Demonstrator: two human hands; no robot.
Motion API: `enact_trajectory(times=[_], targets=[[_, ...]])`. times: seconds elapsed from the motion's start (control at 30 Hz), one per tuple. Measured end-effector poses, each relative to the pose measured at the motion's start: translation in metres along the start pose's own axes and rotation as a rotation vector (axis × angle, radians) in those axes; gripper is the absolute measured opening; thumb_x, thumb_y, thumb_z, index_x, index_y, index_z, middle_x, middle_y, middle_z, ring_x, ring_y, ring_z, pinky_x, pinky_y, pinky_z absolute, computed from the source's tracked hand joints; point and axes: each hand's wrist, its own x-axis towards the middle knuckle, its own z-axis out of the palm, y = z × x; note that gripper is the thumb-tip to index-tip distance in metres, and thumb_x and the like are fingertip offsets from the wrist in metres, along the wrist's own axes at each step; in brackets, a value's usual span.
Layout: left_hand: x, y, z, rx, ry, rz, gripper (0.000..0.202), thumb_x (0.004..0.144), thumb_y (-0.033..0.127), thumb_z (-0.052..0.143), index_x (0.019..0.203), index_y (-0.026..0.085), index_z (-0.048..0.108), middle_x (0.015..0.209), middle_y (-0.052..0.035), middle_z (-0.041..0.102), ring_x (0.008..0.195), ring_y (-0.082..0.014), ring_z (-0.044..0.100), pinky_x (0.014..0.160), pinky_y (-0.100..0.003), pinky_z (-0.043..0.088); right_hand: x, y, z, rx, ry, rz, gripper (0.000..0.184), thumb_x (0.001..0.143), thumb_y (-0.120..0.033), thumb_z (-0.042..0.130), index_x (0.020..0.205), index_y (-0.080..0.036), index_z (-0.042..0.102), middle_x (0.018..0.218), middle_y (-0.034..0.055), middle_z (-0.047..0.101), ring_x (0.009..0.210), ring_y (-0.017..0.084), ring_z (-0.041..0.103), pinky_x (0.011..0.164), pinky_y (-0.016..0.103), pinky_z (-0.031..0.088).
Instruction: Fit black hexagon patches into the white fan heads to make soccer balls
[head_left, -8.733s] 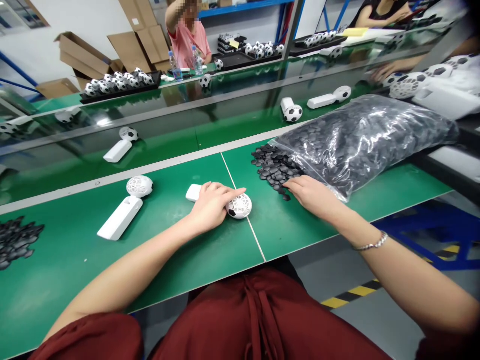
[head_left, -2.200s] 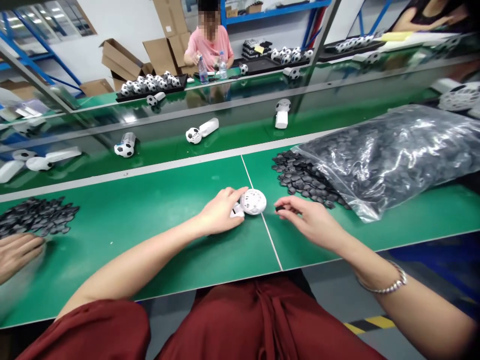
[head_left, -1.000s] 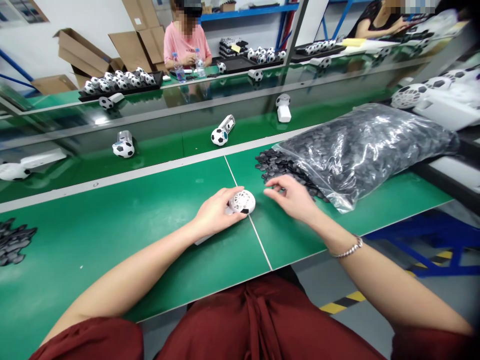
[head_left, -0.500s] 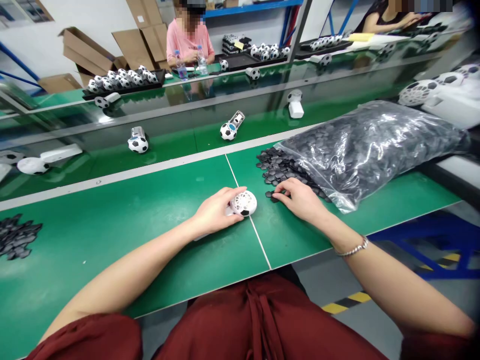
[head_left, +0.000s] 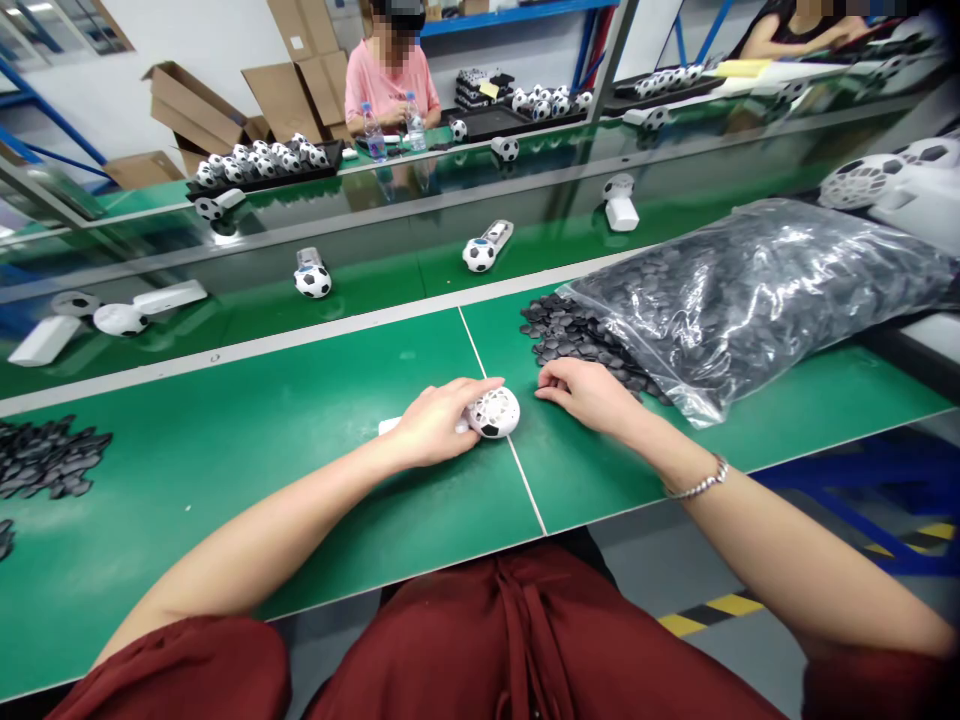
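My left hand [head_left: 437, 425] is closed round a white football-patterned ball housing [head_left: 496, 412] on the green bench. Open cut-outs show across the top of the ball, and one black patch fills a space low on its front. A white handle part [head_left: 389, 425] sticks out to the left behind the hand. Just right of the ball, my right hand [head_left: 581, 390] is pinched over a small black piece, mostly hidden by the fingertips. Behind that hand lies a heap of loose black pieces [head_left: 564, 330], spilling from a clear plastic bag [head_left: 720, 290].
More black pieces [head_left: 52, 457] are heaped at the left. Beyond a pale rail, a green conveyor belt [head_left: 390, 285] carries several football-shaped units, one with its handle open [head_left: 487, 247]. Across it sits a person in pink [head_left: 390, 85] near a tray of balls [head_left: 259, 165].
My right hand has picked up a black piece from beside the heap and moved slightly left toward the ball. The units on the belt have shifted right in view; the camera turned a little.
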Motion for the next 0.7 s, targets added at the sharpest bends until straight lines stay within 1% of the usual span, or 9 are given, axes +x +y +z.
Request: enact_trajectory(times=[0.1, 0.2, 0.27, 0.4, 0.47, 0.53, 0.6, 0.63, 0.7], targets=[[-0.001, -0.001, -0.001, 0.022, -0.013, 0.007, 0.069, 0.068, 0.012, 0.049, 0.133, 0.028, 0.033, 0.130, -0.0021, 0.048, 0.116, -0.0213, 0.047, 0.094, -0.036, 0.039, -0.012, -0.013, -0.004, 0.166, 0.057, -0.067, 0.002, 0.079, -0.020, 0.058, 0.080, -0.019, 0.060, 0.076, 0.0020, 0.062, 0.068, 0.016, 0.057, 0.063, 0.028, 0.045], [-0.002, -0.003, -0.002, 0.042, -0.011, 0.018, 0.070, 0.068, 0.008, 0.045, 0.133, 0.029, 0.032, 0.133, -0.0006, 0.046, 0.120, -0.0210, 0.043, 0.095, -0.037, 0.038, -0.025, -0.030, -0.008, 0.276, 0.090, -0.207, 0.008, 0.083, -0.020, 0.053, 0.082, -0.020, 0.062, 0.083, 0.0026, 0.064, 0.077, 0.016, 0.058, 0.072, 0.028, 0.045], [-0.002, -0.004, -0.003, 0.066, -0.011, 0.011, 0.073, 0.066, 0.005, 0.043, 0.134, 0.029, 0.031, 0.134, -0.0001, 0.045, 0.121, -0.0219, 0.043, 0.094, -0.039, 0.037, -0.030, -0.039, -0.009, 0.292, 0.097, -0.260, 0.010, 0.085, -0.020, 0.052, 0.083, -0.020, 0.062, 0.082, 0.0024, 0.064, 0.078, 0.016, 0.058, 0.073, 0.028, 0.045], [-0.005, 0.000, -0.006, 0.106, -0.029, -0.001, 0.072, 0.066, 0.006, 0.046, 0.132, 0.031, 0.035, 0.130, -0.0004, 0.049, 0.114, -0.0245, 0.047, 0.093, -0.041, 0.036, -0.031, -0.047, -0.005, 0.296, 0.075, -0.278, 0.009, 0.085, -0.018, 0.053, 0.083, -0.020, 0.062, 0.082, 0.0022, 0.065, 0.076, 0.015, 0.058, 0.071, 0.028, 0.045], [-0.007, 0.003, -0.007, 0.095, -0.039, 0.009, 0.068, 0.068, 0.015, 0.054, 0.132, 0.030, 0.036, 0.129, -0.0014, 0.051, 0.113, -0.0259, 0.047, 0.095, -0.042, 0.034, -0.029, -0.048, -0.001, 0.325, 0.052, -0.293, 0.010, 0.084, -0.017, 0.053, 0.084, -0.019, 0.063, 0.083, 0.0026, 0.065, 0.078, 0.015, 0.058, 0.073, 0.027, 0.044], [-0.008, 0.007, -0.007, 0.066, -0.037, 0.001, 0.070, 0.069, 0.034, 0.062, 0.132, 0.026, 0.036, 0.128, -0.0047, 0.051, 0.113, -0.0278, 0.047, 0.096, -0.044, 0.032, -0.026, -0.049, 0.002, 0.360, 0.031, -0.297, 0.010, 0.084, -0.016, 0.054, 0.083, -0.019, 0.064, 0.083, 0.0023, 0.064, 0.079, 0.015, 0.058, 0.074, 0.027, 0.044], [-0.008, 0.009, -0.005, 0.041, -0.011, -0.041, 0.075, 0.068, 0.054, 0.060, 0.131, 0.019, 0.038, 0.126, -0.0091, 0.052, 0.112, -0.0296, 0.048, 0.096, -0.045, 0.032, -0.024, -0.051, 0.004, 0.387, 0.011, -0.290, 0.009, 0.083, -0.016, 0.056, 0.082, -0.019, 0.064, 0.081, 0.0012, 0.064, 0.077, 0.014, 0.058, 0.072, 0.026, 0.044], [-0.007, 0.010, -0.004, 0.035, 0.006, -0.064, 0.076, 0.069, 0.060, 0.056, 0.130, 0.017, 0.040, 0.125, -0.0107, 0.053, 0.111, -0.0301, 0.049, 0.096, -0.045, 0.032, -0.023, -0.053, 0.005, 0.396, 0.004, -0.285, 0.008, 0.082, -0.016, 0.056, 0.081, -0.019, 0.064, 0.080, 0.0008, 0.064, 0.076, 0.013, 0.057, 0.071, 0.025, 0.043], [-0.006, 0.011, -0.002, 0.031, 0.033, -0.092, 0.073, 0.072, 0.064, 0.050, 0.125, 0.015, 0.045, 0.122, -0.0116, 0.055, 0.109, -0.0304, 0.051, 0.094, -0.045, 0.034, -0.022, -0.055, 0.005, 0.404, -0.001, -0.271, 0.007, 0.081, -0.016, 0.058, 0.080, -0.019, 0.063, 0.078, 0.0001, 0.063, 0.073, 0.013, 0.057, 0.070, 0.024, 0.043]])
